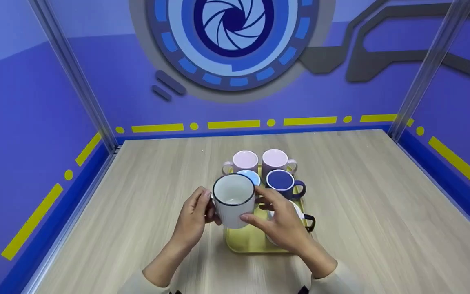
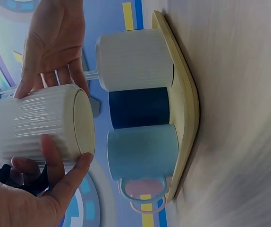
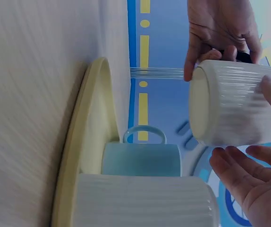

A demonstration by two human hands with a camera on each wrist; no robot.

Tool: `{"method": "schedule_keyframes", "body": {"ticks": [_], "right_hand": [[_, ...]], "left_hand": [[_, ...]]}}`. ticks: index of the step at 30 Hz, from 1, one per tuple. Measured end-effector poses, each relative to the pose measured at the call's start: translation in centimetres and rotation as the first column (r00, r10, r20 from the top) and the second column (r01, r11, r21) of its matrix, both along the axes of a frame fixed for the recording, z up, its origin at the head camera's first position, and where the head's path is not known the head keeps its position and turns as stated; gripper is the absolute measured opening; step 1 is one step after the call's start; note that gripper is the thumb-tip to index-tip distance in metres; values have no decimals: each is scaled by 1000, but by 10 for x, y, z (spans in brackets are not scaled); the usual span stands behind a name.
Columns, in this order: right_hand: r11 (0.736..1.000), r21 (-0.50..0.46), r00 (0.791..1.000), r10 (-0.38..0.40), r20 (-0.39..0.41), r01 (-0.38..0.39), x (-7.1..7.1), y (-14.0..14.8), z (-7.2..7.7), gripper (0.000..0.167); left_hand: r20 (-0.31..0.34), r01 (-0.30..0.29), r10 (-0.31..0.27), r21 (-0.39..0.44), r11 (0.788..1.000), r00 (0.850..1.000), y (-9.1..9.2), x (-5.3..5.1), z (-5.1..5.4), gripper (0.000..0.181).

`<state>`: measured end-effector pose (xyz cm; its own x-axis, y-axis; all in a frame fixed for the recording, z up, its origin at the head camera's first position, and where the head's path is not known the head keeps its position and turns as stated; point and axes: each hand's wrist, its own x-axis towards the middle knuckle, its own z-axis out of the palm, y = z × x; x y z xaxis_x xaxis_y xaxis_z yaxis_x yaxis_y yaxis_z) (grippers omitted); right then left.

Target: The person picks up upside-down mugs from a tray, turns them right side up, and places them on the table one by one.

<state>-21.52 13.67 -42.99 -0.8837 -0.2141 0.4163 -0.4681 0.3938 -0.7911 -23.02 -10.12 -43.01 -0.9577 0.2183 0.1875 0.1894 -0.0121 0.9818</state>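
A white ribbed mug [image 1: 233, 214] with a dark rim is held up over the front left of the yellow tray [image 1: 245, 243]. My left hand [image 1: 192, 220] grips its handle, which looks dark in the left wrist view. From the other side, my right hand [image 1: 282, 218] spans the mug's wall, thumb on the front and fingers at the far side. Behind them on the tray stand a light blue mug [image 2: 142, 151], a dark blue mug [image 1: 282, 181] and two pink mugs [image 1: 245, 160]. Another white ribbed mug [image 2: 135, 60] stands at the tray's right front, partly hidden by my right hand.
The tray rests on a wood-grain table [image 1: 157, 196]. The black handle [image 1: 309, 222] of the standing white mug sticks out past the tray's right edge. Blue panels [image 1: 27, 134] with yellow marks enclose the table at the back and both sides.
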Motion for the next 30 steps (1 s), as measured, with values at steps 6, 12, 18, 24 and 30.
{"method": "schedule_keyframes", "body": {"ticks": [6, 12, 18, 24, 30], "right_hand": [[1000, -10, 999, -24, -24, 24, -2, 20, 8, 52], [987, 15, 983, -162, 81, 161, -14, 58, 10, 35], [960, 80, 945, -278, 173, 268, -28, 94, -7, 31], [950, 106, 904, -312, 291, 294, -38, 118, -23, 30], [940, 220, 863, -328, 384, 259, -43, 128, -38, 40]], "left_hand": [[-2, -54, 54, 2, 999, 999, -15, 1, -1, 40], [-4, -101, 101, -5, 995, 995, -27, 1, -1, 38], [3, -145, 145, 5, 989, 989, -37, -1, -2, 36], [-7, -185, 185, 3, 983, 983, -47, -4, -6, 39], [2, -251, 252, -33, 967, 968, -52, -5, -6, 38]]}}
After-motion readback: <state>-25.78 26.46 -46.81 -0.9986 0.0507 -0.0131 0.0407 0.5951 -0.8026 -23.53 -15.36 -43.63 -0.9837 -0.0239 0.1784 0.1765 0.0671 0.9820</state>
